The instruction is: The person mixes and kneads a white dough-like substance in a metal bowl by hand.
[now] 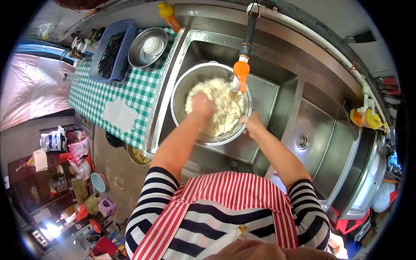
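A large round metal bowl stands in the left sink basin, holding a pale, whitish, wet-looking mass of food whose kind I cannot make out. My left hand is down in this mass, smeared by motion, so its fingers do not show clearly. On the bowl's right side, my right hand grips the rim, thumb toward the inside. Just above the far right part of the bowl hangs a tap with an orange handle, its pale spout pointing down over the food.
Right of the bowl lies a second sink basin with a drain. On the left, a green-checked cloth carries a blue basket of dark sticks and a metal bowl with white items. An orange-yellow bottle stands behind.
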### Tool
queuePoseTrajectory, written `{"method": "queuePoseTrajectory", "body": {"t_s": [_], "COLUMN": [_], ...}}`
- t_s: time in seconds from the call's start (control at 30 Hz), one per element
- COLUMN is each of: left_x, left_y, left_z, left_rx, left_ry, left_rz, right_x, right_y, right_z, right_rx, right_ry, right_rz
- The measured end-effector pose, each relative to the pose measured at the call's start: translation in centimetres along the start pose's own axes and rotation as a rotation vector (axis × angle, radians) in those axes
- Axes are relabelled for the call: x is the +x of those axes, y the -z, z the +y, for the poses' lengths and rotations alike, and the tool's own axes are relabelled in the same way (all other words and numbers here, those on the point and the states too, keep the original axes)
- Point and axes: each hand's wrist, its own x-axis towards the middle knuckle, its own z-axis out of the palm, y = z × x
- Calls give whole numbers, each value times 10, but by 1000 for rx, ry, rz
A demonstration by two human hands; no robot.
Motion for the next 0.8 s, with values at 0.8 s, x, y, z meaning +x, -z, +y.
{"method": "queuePoseTrajectory", "body": {"t_s": [0.8], "left_x": [5], "left_y": [75], "left_z": [16], "left_rx": [267], "left_ry": [-482], "left_rz": [54], "right_x": [23], "right_y": [-3], "right_z": [-69], "right_rx": [-215], "right_ry": [160], "right_rz": [-299]}}
